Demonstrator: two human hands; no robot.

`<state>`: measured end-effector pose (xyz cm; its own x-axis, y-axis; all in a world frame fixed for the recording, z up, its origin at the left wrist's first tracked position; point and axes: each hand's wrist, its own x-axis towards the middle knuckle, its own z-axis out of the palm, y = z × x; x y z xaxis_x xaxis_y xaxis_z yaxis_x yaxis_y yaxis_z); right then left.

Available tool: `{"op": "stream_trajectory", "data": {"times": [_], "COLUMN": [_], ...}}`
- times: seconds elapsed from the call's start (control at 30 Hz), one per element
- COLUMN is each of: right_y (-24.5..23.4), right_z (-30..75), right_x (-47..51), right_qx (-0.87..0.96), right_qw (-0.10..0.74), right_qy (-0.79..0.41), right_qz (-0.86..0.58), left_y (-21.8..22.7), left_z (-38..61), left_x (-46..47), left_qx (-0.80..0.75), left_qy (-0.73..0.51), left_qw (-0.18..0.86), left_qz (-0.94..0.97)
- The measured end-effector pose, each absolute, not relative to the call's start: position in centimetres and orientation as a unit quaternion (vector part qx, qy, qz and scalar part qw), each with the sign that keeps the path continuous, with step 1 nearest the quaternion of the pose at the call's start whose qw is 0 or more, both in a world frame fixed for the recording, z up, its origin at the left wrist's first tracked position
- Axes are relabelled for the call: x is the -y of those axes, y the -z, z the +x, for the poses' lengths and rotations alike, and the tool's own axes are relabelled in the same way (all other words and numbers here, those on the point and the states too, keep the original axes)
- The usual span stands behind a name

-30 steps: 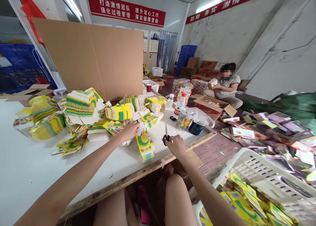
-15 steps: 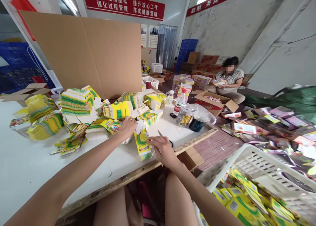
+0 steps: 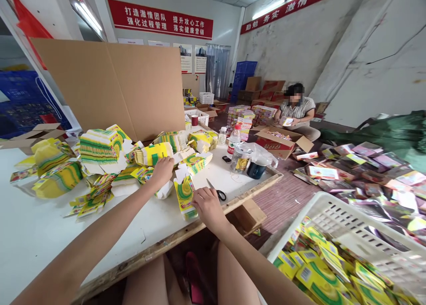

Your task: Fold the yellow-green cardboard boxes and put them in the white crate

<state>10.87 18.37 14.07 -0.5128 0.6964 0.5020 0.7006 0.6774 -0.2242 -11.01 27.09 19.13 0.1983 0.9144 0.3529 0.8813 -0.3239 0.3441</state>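
Your left hand (image 3: 163,169) lies knuckles-up at centre frame. Its fingers curl down into a loose heap of flat yellow, green and white printed card cartons (image 3: 100,147), so what they hold, if anything, is hidden. Your right hand (image 3: 207,207), just below centre, has bent fingertips (image 3: 196,197) against the right edge of a banded bundle of yellow-and-green flat cartons (image 3: 184,194). You cannot tell whether they pinch it or only touch it. The bundle rests near the table's front edge, between your hands. A pair of black-handled steel scissors (image 3: 215,192) lies flat just beyond your right hand, its handles partly covered.

The white tabletop (image 3: 40,234) is smooth, with a worn wooden edge. A tall brown corrugated cardboard sheet (image 3: 116,83) stands behind the heap. A white perforated plastic basket (image 3: 336,220) of glossy cartons is cut off at the lower right. At the upper right a seated person (image 3: 296,109) works among boxes, under red banners (image 3: 159,20) on pale walls.
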Motion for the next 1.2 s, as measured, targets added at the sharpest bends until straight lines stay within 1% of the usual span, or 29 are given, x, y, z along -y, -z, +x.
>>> {"op": "stream_trajectory", "data": {"times": [0.1,0.27,0.43,0.57,0.67,0.8,0.87,0.97,1.1,1.2], "right_y": [-13.7,-14.2,-15.6,-16.0,-14.9,-11.7,-10.4,-9.8,-10.0,-8.8], "right_z": [10.2,9.9,9.3,9.1,11.2,17.5,20.1,21.2,19.4,18.9], "right_x": [-18.2,-17.9,-18.2,-18.0,-16.2,-13.3,-12.7,-12.7,-13.4,-12.9], "right_qx": [0.859,0.856,0.86,0.865,0.883,0.911,0.886,0.869,0.838,0.808], "right_qw": [0.282,0.251,0.202,0.185,0.173,0.142,0.15,0.175,0.278,0.361], "right_qy": [0.031,0.057,0.069,0.052,0.019,-0.037,-0.052,-0.079,-0.126,-0.148], "right_qz": [-0.426,-0.448,-0.463,-0.464,-0.435,-0.386,-0.435,-0.456,-0.452,-0.441], "left_y": [-18.8,-16.6,-16.2,-16.3,-16.4,-16.7,-16.8,-17.0,-18.1,-20.3], "left_z": [-9.8,-7.2,-7.1,-7.3,-7.3,-7.3,-7.1,-6.6,-6.8,-8.9], "left_x": [-23.5,-18.9,-18.9,-19.3,-19.3,-19.3,-19.2,-19.3,-20.6,-24.0], "left_qx": [-0.545,-0.475,-0.479,-0.485,-0.494,-0.502,-0.502,-0.499,-0.484,-0.509], "left_qy": [-0.28,-0.267,-0.269,-0.261,-0.25,-0.237,-0.235,-0.235,-0.236,-0.275], "left_qw": [0.043,0.103,0.12,0.126,0.127,0.126,0.124,0.12,0.121,0.09], "left_qz": [0.789,0.832,0.827,0.825,0.823,0.823,0.824,0.826,0.834,0.811]}}
